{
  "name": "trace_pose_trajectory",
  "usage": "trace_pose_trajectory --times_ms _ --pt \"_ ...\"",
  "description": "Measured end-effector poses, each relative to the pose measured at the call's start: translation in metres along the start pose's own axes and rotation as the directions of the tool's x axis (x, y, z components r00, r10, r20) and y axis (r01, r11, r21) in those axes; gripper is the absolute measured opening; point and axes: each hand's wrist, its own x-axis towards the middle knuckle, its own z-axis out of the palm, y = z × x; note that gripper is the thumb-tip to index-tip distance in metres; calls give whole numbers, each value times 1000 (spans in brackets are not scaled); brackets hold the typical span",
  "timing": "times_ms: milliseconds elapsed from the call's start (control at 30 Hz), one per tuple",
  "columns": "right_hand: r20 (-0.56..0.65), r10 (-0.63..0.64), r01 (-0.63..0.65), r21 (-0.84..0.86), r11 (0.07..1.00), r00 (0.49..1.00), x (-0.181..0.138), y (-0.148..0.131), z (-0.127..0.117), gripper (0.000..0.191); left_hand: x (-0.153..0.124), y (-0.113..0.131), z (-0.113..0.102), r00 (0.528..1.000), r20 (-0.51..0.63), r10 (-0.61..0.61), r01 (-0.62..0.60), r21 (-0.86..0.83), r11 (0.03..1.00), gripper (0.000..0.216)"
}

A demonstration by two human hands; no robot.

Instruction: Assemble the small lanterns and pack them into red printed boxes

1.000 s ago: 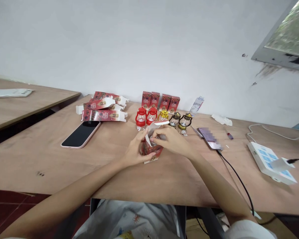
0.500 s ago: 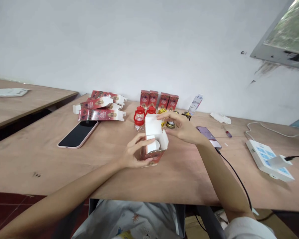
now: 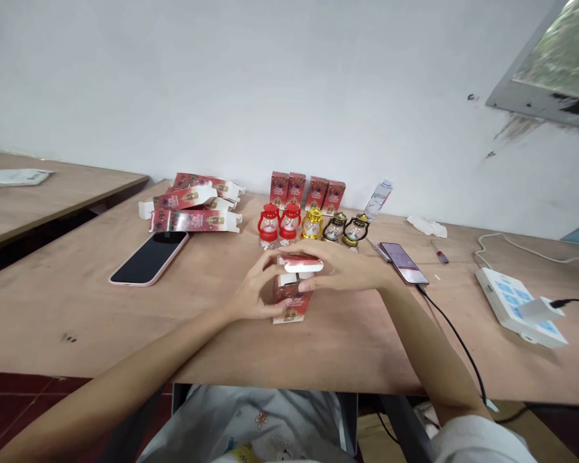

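A red printed carton (image 3: 292, 310) stands on the table in front of me, its top lid folded partway down. My left hand (image 3: 255, 289) is closed around the carton's left side. My right hand (image 3: 347, 267) grips the lid from the right, fingers over its top and thumb at the front edge. What lies inside the carton is hidden. Just behind stand small lanterns: two red lanterns (image 3: 289, 222), a gold lantern (image 3: 312, 225) and two dark bronze lanterns (image 3: 356, 230).
Several upright red boxes (image 3: 316, 193) stand near the wall. Flattened cartons (image 3: 193, 220) are piled left, above a phone (image 3: 149, 258). On the right are another phone (image 3: 404, 262), a clear bottle (image 3: 379, 198), a tissue (image 3: 427, 226), a screwdriver (image 3: 439, 252) and a power strip (image 3: 516, 305).
The carton's raised lid has been bent forward and down over the opening by my right hand. The white piece seen inside is now covered. My left hand keeps its hold.
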Motion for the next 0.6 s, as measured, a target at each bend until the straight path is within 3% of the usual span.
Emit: trace_pose_trajectory --times_ms 100,300,433,600 --pt "88 -1 7 -65 998 996 -1 -2 3 50 -1 -2 0 1000 2 -6 6 24 1000 43" --pt "46 9 -6 -75 997 999 3 3 14 48 -4 -8 5 998 -59 9 -6 43 999 43" --pt "60 2 5 -119 993 998 4 3 14 47 -13 -13 12 993 -116 -22 22 1 1000 58" --pt "155 82 -56 -162 985 985 2 0 12 49 -22 -15 20 981 -144 -127 107 -141 984 83"
